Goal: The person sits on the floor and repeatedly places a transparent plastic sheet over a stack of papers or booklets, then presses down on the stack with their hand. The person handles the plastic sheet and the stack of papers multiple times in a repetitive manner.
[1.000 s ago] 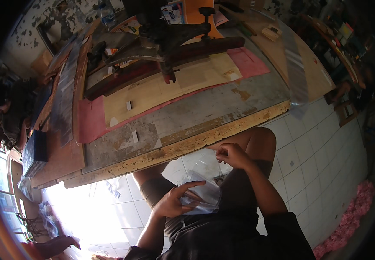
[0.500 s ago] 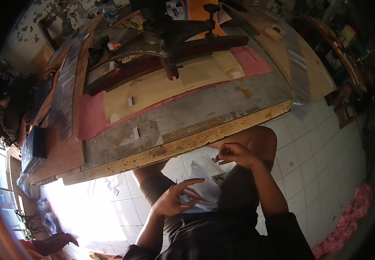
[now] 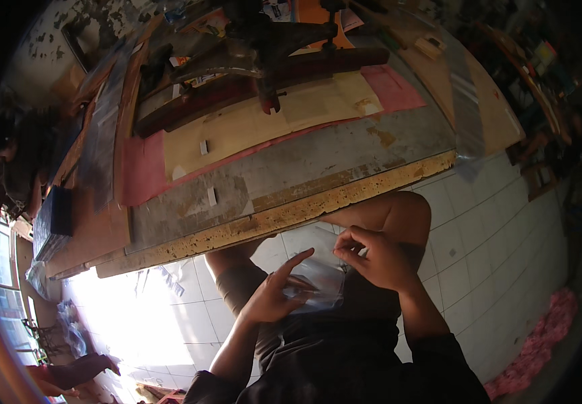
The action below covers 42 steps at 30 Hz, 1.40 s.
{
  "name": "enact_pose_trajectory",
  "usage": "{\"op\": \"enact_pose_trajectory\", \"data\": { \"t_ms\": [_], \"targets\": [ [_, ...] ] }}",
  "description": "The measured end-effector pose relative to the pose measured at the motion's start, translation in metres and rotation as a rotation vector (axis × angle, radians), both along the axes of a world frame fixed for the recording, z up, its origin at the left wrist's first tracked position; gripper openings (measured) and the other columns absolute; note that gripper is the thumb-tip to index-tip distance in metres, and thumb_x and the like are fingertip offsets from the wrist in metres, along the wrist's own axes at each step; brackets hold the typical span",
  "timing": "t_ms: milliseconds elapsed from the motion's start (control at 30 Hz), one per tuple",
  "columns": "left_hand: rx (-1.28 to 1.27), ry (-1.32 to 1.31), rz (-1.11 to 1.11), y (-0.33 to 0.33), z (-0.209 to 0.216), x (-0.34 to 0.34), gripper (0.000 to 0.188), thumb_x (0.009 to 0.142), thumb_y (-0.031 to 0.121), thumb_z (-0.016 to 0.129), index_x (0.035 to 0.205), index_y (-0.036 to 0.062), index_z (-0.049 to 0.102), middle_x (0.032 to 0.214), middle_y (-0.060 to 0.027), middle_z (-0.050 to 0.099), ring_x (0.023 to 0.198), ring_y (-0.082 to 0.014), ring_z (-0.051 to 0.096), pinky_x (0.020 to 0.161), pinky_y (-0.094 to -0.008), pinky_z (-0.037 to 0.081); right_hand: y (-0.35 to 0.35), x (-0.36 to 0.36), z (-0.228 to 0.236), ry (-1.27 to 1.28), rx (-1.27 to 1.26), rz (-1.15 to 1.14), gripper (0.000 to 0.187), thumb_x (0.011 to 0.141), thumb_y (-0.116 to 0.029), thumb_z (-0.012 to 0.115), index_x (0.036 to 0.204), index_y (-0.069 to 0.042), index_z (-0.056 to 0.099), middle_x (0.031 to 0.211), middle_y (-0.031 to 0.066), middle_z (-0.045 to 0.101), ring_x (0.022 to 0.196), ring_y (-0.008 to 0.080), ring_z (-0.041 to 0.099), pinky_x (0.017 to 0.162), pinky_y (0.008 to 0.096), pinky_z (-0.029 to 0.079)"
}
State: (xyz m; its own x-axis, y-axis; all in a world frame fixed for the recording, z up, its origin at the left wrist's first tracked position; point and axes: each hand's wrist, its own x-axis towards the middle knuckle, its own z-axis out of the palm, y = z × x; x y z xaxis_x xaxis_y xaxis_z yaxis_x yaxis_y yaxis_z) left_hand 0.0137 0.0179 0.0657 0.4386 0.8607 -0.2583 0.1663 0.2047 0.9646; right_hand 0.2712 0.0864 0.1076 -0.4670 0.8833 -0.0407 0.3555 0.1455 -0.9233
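Observation:
A clear plastic bag (image 3: 323, 286) lies above my lap, blurred and see-through. My left hand (image 3: 274, 293) holds its left side, index finger stretched out and the other fingers partly behind the film. On the bag's right, my right hand (image 3: 375, 259) is closed in a pinch, thumb against fingertips. Whether the film's edge is between those fingertips I cannot make out.
Before me stands a worktable with a worn yellow front edge (image 3: 284, 219). On it are a dark metal press frame (image 3: 264, 64), a yellow sheet (image 3: 291, 104) over pink sheets (image 3: 144, 172), and small white pieces (image 3: 212, 196). A pink heap (image 3: 540, 343) lies on the tiled floor.
My right hand has come down closer to the bag's right side. The bag's raised peak has dropped, and my left hand has shifted slightly up.

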Motion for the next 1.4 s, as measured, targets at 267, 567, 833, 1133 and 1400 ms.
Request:
{"op": "enact_pose_trajectory", "data": {
  "t_ms": [267,567,833,1133,1400],
  "targets": [
    [0.143,-0.003,0.155,-0.006,-0.015,0.024,0.056,0.086,0.000,0.075,0.136,0.0071,0.049,0.108,-0.0125,0.074,0.102,-0.0261,0.076,0.090,-0.0372,0.056,-0.047,-0.028,0.000,-0.112,0.339,-0.005,0.022,0.095,-0.017,0.073,0.110,-0.003,0.066,0.111,0.0113,0.071,0.107,0.0304,0.067,0.091,0.0417,0.054],
    [0.223,0.041,0.157,-0.005,-0.014,0.022,0.040,0.084,-0.001,0.073,0.121,0.0048,0.060,0.106,-0.0114,0.076,0.103,-0.0256,0.075,0.089,-0.0359,0.057,-0.060,-0.016,0.008,-0.027,0.223,0.108,0.028,0.091,-0.024,0.080,0.102,-0.002,0.069,0.119,0.0099,0.069,0.110,0.0287,0.067,0.095,0.0413,0.053],
    [0.255,0.085,0.129,-0.014,-0.010,0.017,0.021,0.083,0.000,0.073,0.103,0.0030,0.071,0.101,-0.0097,0.077,0.101,-0.0236,0.075,0.090,-0.0342,0.057,-0.051,0.004,0.003,-0.147,0.561,-0.180,0.049,0.085,-0.022,0.086,0.125,-0.005,0.063,0.121,0.0087,0.068,0.112,0.0230,0.065,0.097,0.0406,0.049],
    [0.289,-0.036,0.058,-0.040,-0.006,0.017,0.012,0.085,-0.002,0.074,0.096,0.0005,0.070,0.100,-0.0112,0.078,0.100,-0.0235,0.076,0.091,-0.0342,0.058,0.024,0.021,-0.084,0.655,-0.232,-0.043,0.046,0.093,0.001,0.072,0.135,0.001,0.054,0.101,0.0041,0.068,0.094,0.0108,0.067,0.087,0.0277,0.056],
    [0.318,-0.146,0.112,-0.038,0.015,0.001,0.015,0.082,-0.002,0.079,0.093,0.0032,0.070,0.101,-0.0112,0.079,0.101,-0.0230,0.076,0.091,-0.0341,0.058,0.053,0.007,-0.262,-0.447,-0.319,0.413,0.050,0.075,-0.016,0.090,0.117,-0.006,0.064,0.105,0.0103,0.073,0.081,0.0201,0.071,0.076,0.0367,0.055]
  ]
}}
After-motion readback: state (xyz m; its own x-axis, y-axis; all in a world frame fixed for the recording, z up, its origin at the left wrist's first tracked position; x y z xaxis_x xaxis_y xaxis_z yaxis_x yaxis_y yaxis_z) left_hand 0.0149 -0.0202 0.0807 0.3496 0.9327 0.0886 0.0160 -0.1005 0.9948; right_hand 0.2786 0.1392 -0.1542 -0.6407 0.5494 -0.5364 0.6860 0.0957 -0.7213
